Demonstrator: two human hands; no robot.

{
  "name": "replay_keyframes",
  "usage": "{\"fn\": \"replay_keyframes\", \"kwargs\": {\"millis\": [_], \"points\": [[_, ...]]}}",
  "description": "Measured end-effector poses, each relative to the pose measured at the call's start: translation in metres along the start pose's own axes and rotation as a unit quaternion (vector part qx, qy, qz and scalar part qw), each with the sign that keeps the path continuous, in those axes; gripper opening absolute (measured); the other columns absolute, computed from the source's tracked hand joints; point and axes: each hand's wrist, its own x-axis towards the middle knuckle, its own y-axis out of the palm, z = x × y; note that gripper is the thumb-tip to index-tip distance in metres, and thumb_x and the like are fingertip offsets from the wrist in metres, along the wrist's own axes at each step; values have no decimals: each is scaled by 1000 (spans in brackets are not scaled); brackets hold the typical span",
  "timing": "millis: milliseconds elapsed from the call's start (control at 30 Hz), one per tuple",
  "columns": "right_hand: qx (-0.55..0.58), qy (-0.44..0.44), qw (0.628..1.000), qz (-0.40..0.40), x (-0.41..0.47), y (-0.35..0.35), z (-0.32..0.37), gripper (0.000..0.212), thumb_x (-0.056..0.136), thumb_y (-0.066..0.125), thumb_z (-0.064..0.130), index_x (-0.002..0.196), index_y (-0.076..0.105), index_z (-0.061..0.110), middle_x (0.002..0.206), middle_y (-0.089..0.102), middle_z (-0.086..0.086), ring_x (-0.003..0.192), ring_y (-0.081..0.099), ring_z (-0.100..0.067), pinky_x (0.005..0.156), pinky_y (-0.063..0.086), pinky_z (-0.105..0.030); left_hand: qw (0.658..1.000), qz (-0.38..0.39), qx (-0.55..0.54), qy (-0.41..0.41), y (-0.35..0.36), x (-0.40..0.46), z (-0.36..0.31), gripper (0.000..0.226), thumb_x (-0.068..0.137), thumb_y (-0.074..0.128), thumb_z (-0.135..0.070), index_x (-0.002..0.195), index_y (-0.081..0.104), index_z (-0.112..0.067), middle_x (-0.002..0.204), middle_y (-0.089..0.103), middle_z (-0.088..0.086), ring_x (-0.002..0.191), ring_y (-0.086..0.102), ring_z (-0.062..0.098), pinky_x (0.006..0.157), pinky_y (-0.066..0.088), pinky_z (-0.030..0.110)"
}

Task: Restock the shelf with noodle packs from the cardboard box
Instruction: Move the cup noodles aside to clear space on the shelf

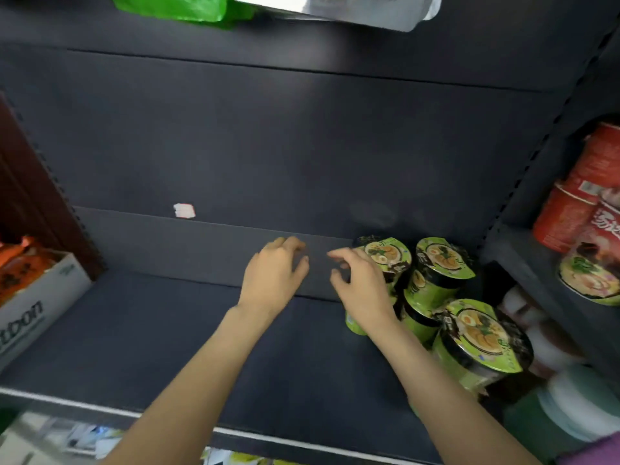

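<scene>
The dark shelf [167,330] runs wide under a dark back panel, its white front edge nearest. Green noodle cups [446,263] cluster at its right end; the right hand [362,283] hovers just left of them, the left hand [271,276] beside it, both loosely curled, holding nothing. A cardboard box [43,297] of orange packs sits at the shelf's far left.

Shelf [167,330]: noodle cups [446,283] are grouped at its right end, stacked in two tiers, with one cup [483,337] nearest the front edge. Both hands are over the mid-shelf near the back panel; the left hand [273,275] is left of the right hand [360,283], which is just beside the rear-left cup. A cardboard box [43,297] sits at the far left end with packs [20,260] in it. Further cups [583,209] occupy the adjoining bay on the right.
</scene>
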Motion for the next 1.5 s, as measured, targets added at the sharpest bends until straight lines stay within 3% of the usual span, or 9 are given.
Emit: {"fn": "replay_keyframes", "kwargs": {"millis": [200,600,800,933,1067,1233,1333,1400,1500], "points": [[59,-28,997,52,-16,48,75,22,85,54,8,103,63,18,99,60,3,86,57,-8,81,49,-30,994,-67,83,3,-60,-48,66,18,88,58,-23,101,65,-11,94,69,3,89,62,27,75,41,35],[84,-78,976,186,-60,235,287,21,91,53,14,109,61,20,105,60,4,90,57,-9,79,49,-27,985,-52,61,-152,-229,-163,306,22,90,57,-25,107,66,-15,100,69,5,89,64,24,72,51,35],[98,-90,962,240,-74,322,384,24,94,51,15,116,59,18,110,57,3,94,57,-10,82,50,-26,969,-59,80,-226,-298,-204,412,21,88,56,-26,105,65,-18,102,67,0,89,62,21,72,49,32],[113,-111,950,270,-74,376,433,30,92,51,14,121,56,18,118,54,1,99,56,-13,86,49,-34,959,-74,87,-260,-334,-216,471,21,86,56,-21,103,66,-14,100,67,5,92,61,25,76,51,37],[103,-126,941,295,-63,427,469,37,91,53,16,128,52,19,121,53,-2,110,52,-17,90,44,-31,948,-71,118,-286,-356,-216,525,24,86,57,-20,106,64,-10,101,63,11,100,56,31,79,43,37],[98,-127,925,344,-47,488,498,50,92,53,16,140,39,15,139,41,-4,130,37,-20,104,31,-28,938,5,125,-323,-377,-217,588,53,84,63,-35,132,50,-15,130,50,9,124,42,27,99,37,37],[80,-126,918,366,-38,517,510,57,92,54,17,144,33,13,148,31,-4,138,27,-20,112,24,-30,921,114,170,-333,-386,-216,616,87,75,68,-51,146,29,-21,149,30,3,136,27,24,108,30,41],[73,-124,913,382,-33,534,516,60,92,54,18,147,28,14,153,24,-3,141,21,-19,114,19,-30,907,185,169,-338,-388,-215,632,101,70,71,-57,149,20,-23,154,19,0,141,18,24,111,26,44],[63,-123,903,407,-32,553,520,62,92,55,19,147,28,17,156,16,0,144,14,-18,115,16,-31,905,226,170,-317,-388,-213,649,106,65,72,-62,149,19,-24,153,19,0,140,17,24,113,25,45]]}}
